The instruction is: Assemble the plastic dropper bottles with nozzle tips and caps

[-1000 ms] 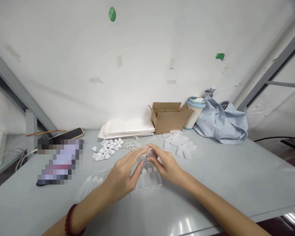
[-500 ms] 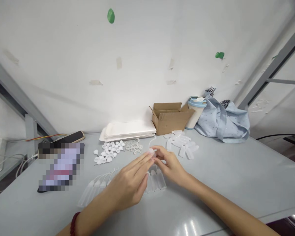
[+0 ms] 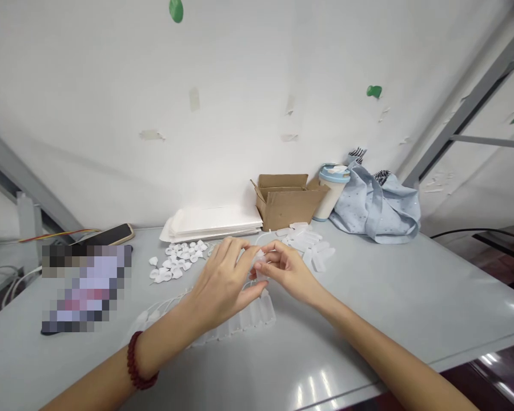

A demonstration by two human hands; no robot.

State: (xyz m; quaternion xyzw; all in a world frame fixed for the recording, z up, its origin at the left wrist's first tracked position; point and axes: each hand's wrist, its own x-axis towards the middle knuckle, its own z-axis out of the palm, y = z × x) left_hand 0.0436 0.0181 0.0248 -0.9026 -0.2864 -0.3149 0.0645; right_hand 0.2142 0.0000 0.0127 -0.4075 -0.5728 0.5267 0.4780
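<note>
Grey table point(image 3: 368, 297); translucent plastic piece point(image 3: 260, 257) up above it, right hand point(image 3: 289, 271) pinching it in fingers, left hand point(image 3: 223, 274) alongside, grip unclear. Probably light, slightly flexible, slick: hold by edges.

- Translucent piece point(image 3: 260, 264), one: small, frosted; raised at frame centre, partly hidden.
- Pale cord point(image 3: 263, 234), one: thin, curved; just above that piece.
- Row of translucent pieces point(image 3: 263, 308): slim, flat-lying, side by side; lower centre, partly hidden.
- White caps point(image 3: 171, 264), many: small, loosely heaped; left of centre.
- Loose translucent pieces point(image 3: 312, 246): elongated, overlapping, at mixed angles; right of centre.
</note>
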